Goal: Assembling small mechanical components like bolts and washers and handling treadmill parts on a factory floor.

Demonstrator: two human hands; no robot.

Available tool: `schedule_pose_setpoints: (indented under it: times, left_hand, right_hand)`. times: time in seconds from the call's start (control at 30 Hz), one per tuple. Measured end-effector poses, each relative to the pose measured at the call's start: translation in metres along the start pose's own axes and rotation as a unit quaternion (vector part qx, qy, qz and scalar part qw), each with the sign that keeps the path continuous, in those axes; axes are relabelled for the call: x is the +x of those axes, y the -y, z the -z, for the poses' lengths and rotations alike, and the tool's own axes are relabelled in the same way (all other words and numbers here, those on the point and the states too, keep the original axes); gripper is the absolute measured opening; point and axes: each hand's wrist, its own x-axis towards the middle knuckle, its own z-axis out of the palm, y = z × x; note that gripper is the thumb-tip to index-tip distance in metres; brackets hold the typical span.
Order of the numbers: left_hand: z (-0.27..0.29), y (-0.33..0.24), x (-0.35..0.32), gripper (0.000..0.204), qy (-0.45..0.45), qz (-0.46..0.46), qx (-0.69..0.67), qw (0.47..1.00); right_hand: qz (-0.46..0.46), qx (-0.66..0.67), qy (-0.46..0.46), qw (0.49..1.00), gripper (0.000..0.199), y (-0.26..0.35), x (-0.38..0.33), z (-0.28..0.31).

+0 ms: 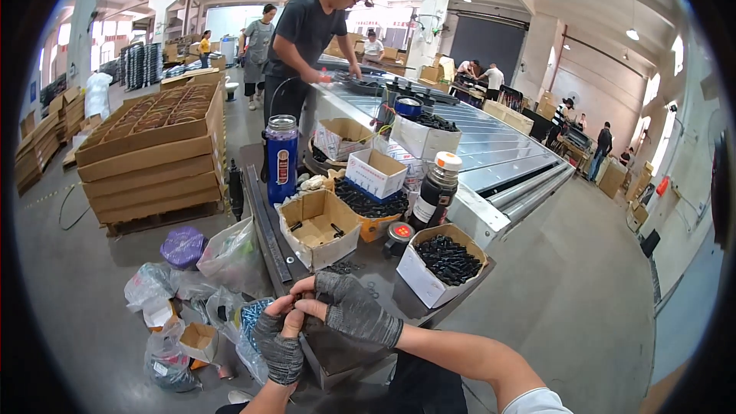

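Note:
My left hand (280, 345) and my right hand (356, 310), both in grey fingerless gloves, meet over the near end of a dark workbench (391, 287). The fingers of both are closed together on a small dark part (298, 298); its kind is mostly hidden by the fingertips. Just beyond my hands stands a cardboard box (333, 251) with a few black bolt-like pieces inside. To the right, a white box (418, 282) is filled with black screw-like parts (448, 259). Small rings (372, 289) lie on the bench beside my right hand.
A blue bottle (282, 157), a black bottle (435, 192) and more boxes of parts crowd the bench. Beyond runs a conveyor-like metal table (468, 138), where a co-worker (307, 38) leans in. Plastic bags (165, 360) lie at left, near stacked cartons (149, 169).

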Motion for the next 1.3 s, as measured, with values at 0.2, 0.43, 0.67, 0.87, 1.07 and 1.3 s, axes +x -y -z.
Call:
schedule_pose_setpoints:
  times: [0.2,0.43,0.67,0.87,1.07,1.3]
  left_hand:
    - [-0.002,-0.01,-0.006,0.027,0.031,-0.024,0.023,0.999]
    - [-0.013,-0.037,-0.017,0.031,0.102,0.076,-0.002,0.992]
    - [-0.027,-0.047,-0.008,0.03,0.193,0.012,0.017,0.981]
    - [-0.033,-0.036,-0.003,0.027,0.213,0.037,0.047,0.975]
    - [-0.035,-0.027,0.002,0.022,0.235,0.04,0.106,0.965]
    - [-0.037,-0.024,0.005,0.019,0.243,0.001,0.122,0.962]
  right_hand:
    - [-0.001,0.01,0.016,1.0,0.02,0.004,-0.007,0.009]
    - [0.076,-0.088,0.068,0.991,0.017,0.034,-0.018,0.044]
    - [0.066,-0.199,0.091,0.973,0.017,0.062,-0.046,0.155]
    - [-0.012,-0.32,0.026,0.947,0.017,0.037,-0.089,0.233]
    - [-0.044,-0.351,0.035,0.935,0.015,0.0,-0.108,0.242]
    - [-0.021,-0.347,0.034,0.937,0.016,-0.019,-0.117,0.233]
